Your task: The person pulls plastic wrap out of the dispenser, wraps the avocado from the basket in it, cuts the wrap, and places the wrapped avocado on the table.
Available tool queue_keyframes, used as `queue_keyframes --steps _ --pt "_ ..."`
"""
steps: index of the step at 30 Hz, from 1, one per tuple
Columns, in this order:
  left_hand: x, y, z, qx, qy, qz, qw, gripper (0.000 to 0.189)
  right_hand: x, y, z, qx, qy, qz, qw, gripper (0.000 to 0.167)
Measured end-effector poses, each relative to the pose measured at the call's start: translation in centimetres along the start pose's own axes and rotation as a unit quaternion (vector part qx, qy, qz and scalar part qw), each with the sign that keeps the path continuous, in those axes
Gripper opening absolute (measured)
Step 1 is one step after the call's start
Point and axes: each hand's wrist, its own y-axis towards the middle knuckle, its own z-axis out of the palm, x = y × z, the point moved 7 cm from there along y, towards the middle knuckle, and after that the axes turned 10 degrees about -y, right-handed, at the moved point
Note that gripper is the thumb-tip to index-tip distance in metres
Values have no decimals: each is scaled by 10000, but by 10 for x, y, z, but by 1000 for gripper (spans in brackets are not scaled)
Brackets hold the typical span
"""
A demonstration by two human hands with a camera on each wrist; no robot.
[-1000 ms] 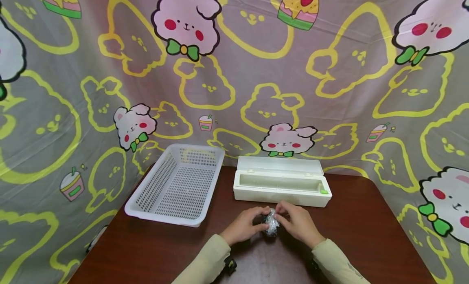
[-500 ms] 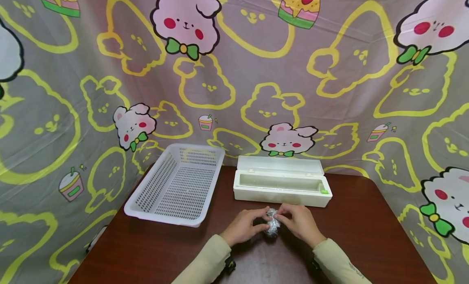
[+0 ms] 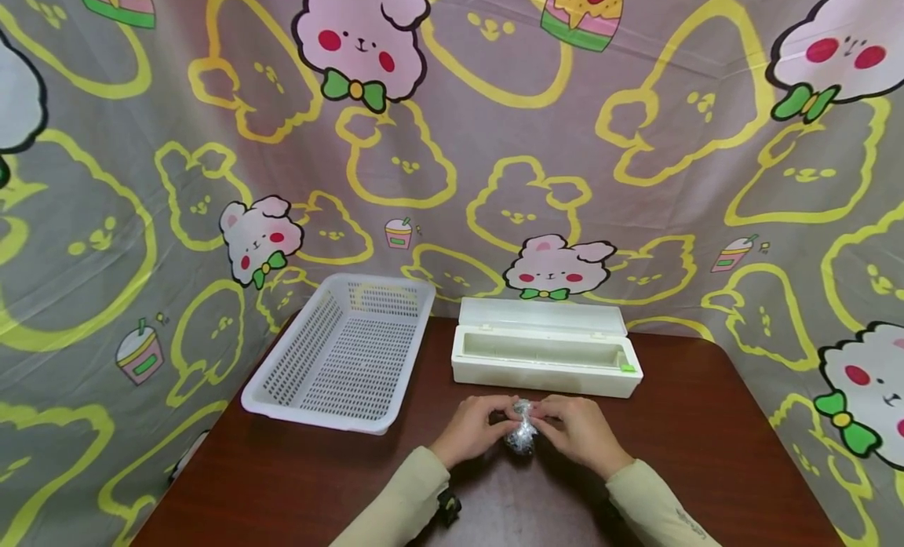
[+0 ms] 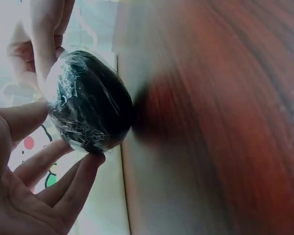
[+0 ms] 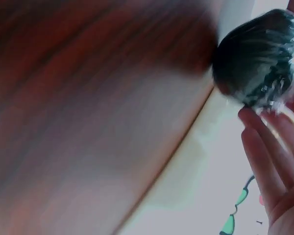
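Note:
A dark rounded object [image 3: 521,441] wrapped in crinkled clear cling film stands on the table between the two hands. In the left wrist view its dark side [image 4: 100,105] is smooth, with the film bunched toward the top. My left hand [image 3: 468,431] holds the wrapped object from the left, thumb and fingertips at the gathered film. From the right, my right hand [image 3: 581,433] pinches the film near the top with thumb and forefinger. In the right wrist view the fingertips [image 5: 250,116] lie against the film on the dark object [image 5: 252,63].
Behind the hands lies a long white cling film dispenser box [image 3: 547,374], its lid [image 3: 542,315] raised. A white perforated basket [image 3: 384,417] stands at the left of the brown table [image 3: 706,437]. A patterned curtain [image 3: 452,154] surrounds the table's back and sides.
My right hand has lowered slightly onto the gathered film, and my left fingers have closed nearer to its top. The box and basket have stayed put; the head view has shifted slightly.

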Motion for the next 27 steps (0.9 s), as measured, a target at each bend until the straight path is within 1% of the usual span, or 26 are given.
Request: queue_keyframes --steps 3,5,7,9,11,14,17,20,23,26,27 --pt "2 0 -1 44 -13 -48 10000 25 3 -4 2 264 -65 -217 9994 30" --pt "4 0 -1 81 69 -129 9999 36 3 -6 3 418 -40 -208 9989 42" --pt "5 0 -2 146 184 -224 9995 43 3 -6 4 499 25 -164 9986 46" --pt "7 0 -2 231 294 -290 9989 43 2 -5 4 475 132 -112 9987 45" --pt "7 0 -2 381 339 -291 9983 43 1 -4 3 393 212 -68 9990 39" --pt "7 -1 -1 645 347 -266 9970 50 0 -3 2 298 360 -19 9989 31" --pt "9 -3 0 792 202 -241 9964 57 -1 -3 2 271 478 -1 9985 27" --pt "11 -3 -1 729 -66 -268 9970 59 -2 -3 2 347 662 -20 9972 27" --pt "14 -1 -3 582 -357 -406 9968 58 -3 -2 4 417 853 -140 9954 27" --pt "16 -1 -4 488 -473 -492 9965 56 -3 -2 5 487 1013 -270 9933 27" --pt "16 -1 -4 474 -455 -471 9967 56 -3 -2 5 500 1063 -317 9926 27"
